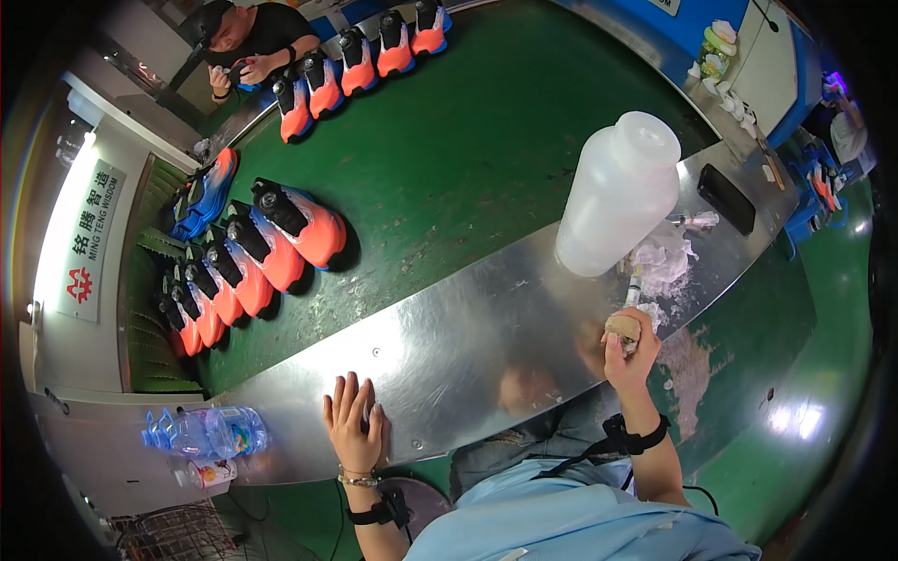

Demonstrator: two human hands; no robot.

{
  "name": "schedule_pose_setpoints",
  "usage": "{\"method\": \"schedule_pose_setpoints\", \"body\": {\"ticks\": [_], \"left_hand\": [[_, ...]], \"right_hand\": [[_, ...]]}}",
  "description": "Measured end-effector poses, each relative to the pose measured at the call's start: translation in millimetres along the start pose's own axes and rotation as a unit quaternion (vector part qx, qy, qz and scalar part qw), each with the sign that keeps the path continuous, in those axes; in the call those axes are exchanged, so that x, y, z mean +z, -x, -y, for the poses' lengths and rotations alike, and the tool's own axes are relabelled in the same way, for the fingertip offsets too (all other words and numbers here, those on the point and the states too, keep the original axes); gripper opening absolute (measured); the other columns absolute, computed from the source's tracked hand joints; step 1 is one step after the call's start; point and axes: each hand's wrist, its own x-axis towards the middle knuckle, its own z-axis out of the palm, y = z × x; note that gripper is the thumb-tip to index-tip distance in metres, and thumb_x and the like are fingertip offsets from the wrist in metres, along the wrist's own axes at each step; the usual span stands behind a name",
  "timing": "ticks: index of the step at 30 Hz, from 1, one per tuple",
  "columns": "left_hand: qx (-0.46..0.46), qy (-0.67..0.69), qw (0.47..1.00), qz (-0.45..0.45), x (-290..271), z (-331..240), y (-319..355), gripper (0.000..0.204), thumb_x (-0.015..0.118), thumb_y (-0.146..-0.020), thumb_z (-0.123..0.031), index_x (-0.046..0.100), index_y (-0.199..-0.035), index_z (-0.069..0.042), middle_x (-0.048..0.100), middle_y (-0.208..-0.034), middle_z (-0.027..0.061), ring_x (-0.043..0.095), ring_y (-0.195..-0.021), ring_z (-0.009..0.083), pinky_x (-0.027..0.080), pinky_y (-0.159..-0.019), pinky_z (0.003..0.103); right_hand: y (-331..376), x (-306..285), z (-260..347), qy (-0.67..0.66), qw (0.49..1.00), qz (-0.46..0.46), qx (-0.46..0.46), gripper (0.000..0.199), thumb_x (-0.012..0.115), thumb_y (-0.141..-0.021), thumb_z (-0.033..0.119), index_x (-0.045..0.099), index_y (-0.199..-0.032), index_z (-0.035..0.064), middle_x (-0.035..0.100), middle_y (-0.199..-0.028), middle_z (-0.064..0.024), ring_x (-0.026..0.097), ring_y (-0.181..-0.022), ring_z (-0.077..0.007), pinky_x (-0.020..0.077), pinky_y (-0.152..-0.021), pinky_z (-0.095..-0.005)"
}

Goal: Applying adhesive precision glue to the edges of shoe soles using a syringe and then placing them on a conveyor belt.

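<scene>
My left hand [354,428] lies palm down on the metal ledge [449,346], its fingers stretched out and holding nothing. At the right, my right hand [638,360] is closed around a small tan, block-like lump [622,329]; its exact kind is unclear. Just beyond that hand, a white tube with a dark band [634,288] lies against a crumpled white cloth or tissue heap [662,262]. A large white plastic bottle [619,196] stands upright on the ledge, to the left of the heap.
Several orange-and-black shoes [248,248] stand in a row on the green belt [449,159], with more orange shoes [360,61] along its far side. A co-worker [257,42] handles a shoe there. A black phone [726,198] lies at the right; clear plastic bottles [210,432] lie at the left.
</scene>
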Motion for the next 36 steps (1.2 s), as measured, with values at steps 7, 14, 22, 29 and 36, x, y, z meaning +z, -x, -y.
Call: {"method": "schedule_pose_setpoints", "body": {"ticks": [7,14,22,29,36], "left_hand": [[-0.007,0.007,1.000,-0.006,2.8,-0.1,0.6,0.037,0.053,-0.078,-0.016,0.054,-0.115,-0.014,0.043,-0.128,0.0072,0.032,-0.125,0.0243,0.016,-0.103,0.041],[0.001,0.011,1.000,-0.017,3.3,-1.3,1.1,0.037,0.053,-0.077,-0.016,0.054,-0.114,-0.013,0.043,-0.128,0.0076,0.032,-0.124,0.0248,0.016,-0.103,0.042],[0.000,0.010,1.000,-0.012,3.8,-0.4,1.7,0.037,0.053,-0.077,-0.016,0.054,-0.114,-0.013,0.043,-0.128,0.0080,0.032,-0.124,0.0249,0.017,-0.102,0.042],[-0.006,0.015,1.000,-0.016,2.7,-2.0,2.5,0.037,0.054,-0.077,-0.017,0.055,-0.113,-0.014,0.044,-0.128,0.0077,0.033,-0.124,0.0246,0.016,-0.103,0.042],[-0.007,0.025,0.999,-0.023,4.8,0.0,3.4,0.035,0.054,-0.076,-0.017,0.056,-0.112,-0.015,0.044,-0.127,0.0077,0.034,-0.123,0.0252,0.017,-0.102,0.043]], "right_hand": [[0.7,0.9,-1.9,0.000,1.000,0.002,0.002,0.025,0.060,-0.073,0.018,0.053,-0.090,0.0010,0.058,-0.067,-0.0069,0.056,-0.057,-0.0159,0.0439,-0.056,-0.0247],[0.1,-1.5,-1.8,0.013,1.000,0.004,-0.005,0.025,0.061,-0.072,0.019,0.053,-0.090,0.0020,0.058,-0.068,-0.0069,0.057,-0.058,-0.0168,0.0445,-0.057,-0.0254],[-0.8,0.1,2.0,0.006,1.000,0.001,-0.001,0.026,0.062,-0.071,0.019,0.053,-0.089,0.0026,0.059,-0.067,-0.0063,0.057,-0.057,-0.0165,0.0446,-0.056,-0.0255],[-3.5,-1.2,6.5,0.032,0.999,0.000,-0.022,0.027,0.063,-0.070,0.020,0.054,-0.089,0.0027,0.059,-0.067,-0.0072,0.058,-0.056,-0.0183,0.0453,-0.056,-0.0257],[-2.6,0.3,0.6,0.034,0.999,-0.013,-0.034,0.026,0.064,-0.068,0.019,0.055,-0.087,0.0027,0.059,-0.066,-0.0081,0.059,-0.057,-0.0198,0.0462,-0.056,-0.0266]]}}
